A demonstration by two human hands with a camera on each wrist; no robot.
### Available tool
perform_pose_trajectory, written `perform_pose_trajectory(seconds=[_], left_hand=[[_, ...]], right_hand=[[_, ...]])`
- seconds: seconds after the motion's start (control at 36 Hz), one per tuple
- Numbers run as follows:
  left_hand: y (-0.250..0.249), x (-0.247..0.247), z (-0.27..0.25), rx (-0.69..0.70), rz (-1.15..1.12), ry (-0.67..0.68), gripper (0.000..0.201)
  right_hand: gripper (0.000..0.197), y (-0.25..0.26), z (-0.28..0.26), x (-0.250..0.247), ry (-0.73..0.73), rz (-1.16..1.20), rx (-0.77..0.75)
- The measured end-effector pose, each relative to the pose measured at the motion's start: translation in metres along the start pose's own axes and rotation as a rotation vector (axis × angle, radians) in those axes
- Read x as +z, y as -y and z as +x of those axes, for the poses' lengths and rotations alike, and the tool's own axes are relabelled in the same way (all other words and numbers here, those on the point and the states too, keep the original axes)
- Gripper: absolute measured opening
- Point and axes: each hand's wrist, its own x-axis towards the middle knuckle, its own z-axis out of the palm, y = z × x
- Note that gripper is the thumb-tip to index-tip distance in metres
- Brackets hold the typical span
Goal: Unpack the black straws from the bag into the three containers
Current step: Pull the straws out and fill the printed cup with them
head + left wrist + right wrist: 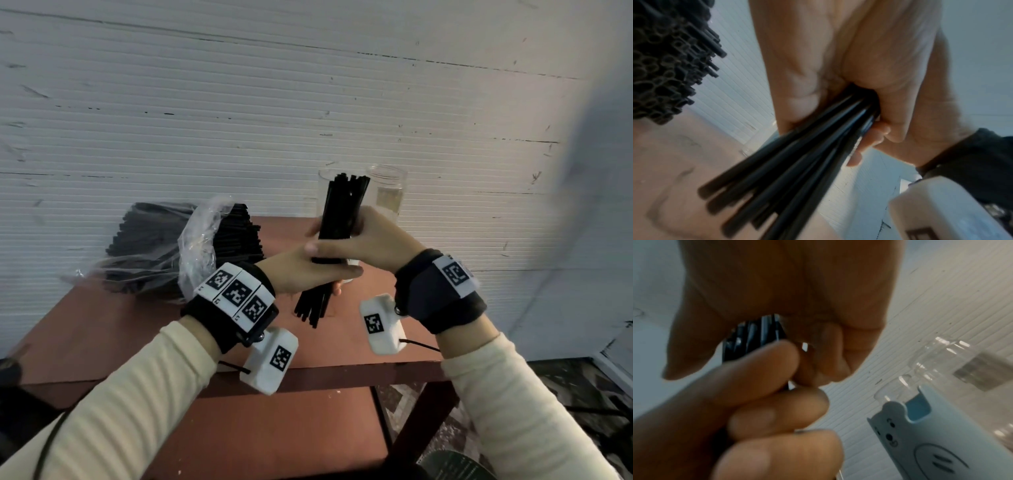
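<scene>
A bundle of black straws [339, 219] stands nearly upright above the table, held by both hands. My left hand [308, 274] grips its lower part, and the bottom ends [313, 306] fan out below the fist. My right hand [366, 240] wraps round the bundle just above. The clear plastic bag [198, 240] lies at the left, full of black straws [154, 240]. Two clear containers [323, 185] [387, 192] stand behind the bundle, against the wall. In the right wrist view a clear jar [941, 363] stands beside a container with a pale blue sleeve [920, 434]. The left wrist view shows the gripped straws [787, 170].
The reddish-brown table [102, 325] stands against a white ribbed wall [308, 102]. A lower shelf [274, 435] sits under the top. The table's front edge is close to my wrists, and the floor [565, 394] shows at the right.
</scene>
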Motion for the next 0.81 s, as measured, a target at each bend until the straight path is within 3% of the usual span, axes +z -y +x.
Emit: perform_pose_trajectory(seconds=[0.06,0.17,0.19,0.28,0.42,0.47,0.56,0.67,0.72,0.81], left_hand=[[-0.001,0.001,0.001,0.026,0.031,-0.003,0.026],[-0.003,0.007,0.008,0.028,0.030,-0.056,0.015],[-0.002,0.008,0.012,0.030,0.023,-0.106,0.020],[-0.004,0.010,0.023,0.005,-0.027,-0.357,0.068],[-0.003,0.003,0.042,0.063,-0.053,-0.636,0.081],[0.004,-0.003,0.051,0.000,-0.034,-0.621,0.092],[0.012,-0.008,0.063,-0.130,-0.024,-0.487,0.112],[0.021,-0.010,0.073,-0.226,0.052,-0.407,0.127],[0.021,-0.011,0.074,-0.250,0.073,-0.385,0.118],[0.023,-0.013,0.075,-0.222,0.071,-0.371,0.057]], right_hand=[[0.039,-0.007,0.001,0.001,0.021,0.003,-0.015],[0.030,-0.006,0.002,-0.008,-0.069,-0.009,-0.053],[0.027,-0.005,0.003,-0.012,-0.093,-0.010,-0.070],[0.020,0.000,0.009,-0.029,-0.236,0.031,-0.086],[0.034,-0.002,0.032,-0.066,-0.578,0.112,-0.083],[0.035,-0.005,0.041,-0.075,-0.615,0.109,-0.073],[0.032,-0.014,0.055,-0.079,-0.611,0.061,-0.031],[0.030,-0.028,0.073,-0.073,-0.479,-0.012,0.110],[0.032,-0.035,0.080,-0.068,-0.374,-0.053,0.188],[0.027,-0.041,0.087,-0.058,-0.200,-0.130,0.303]])
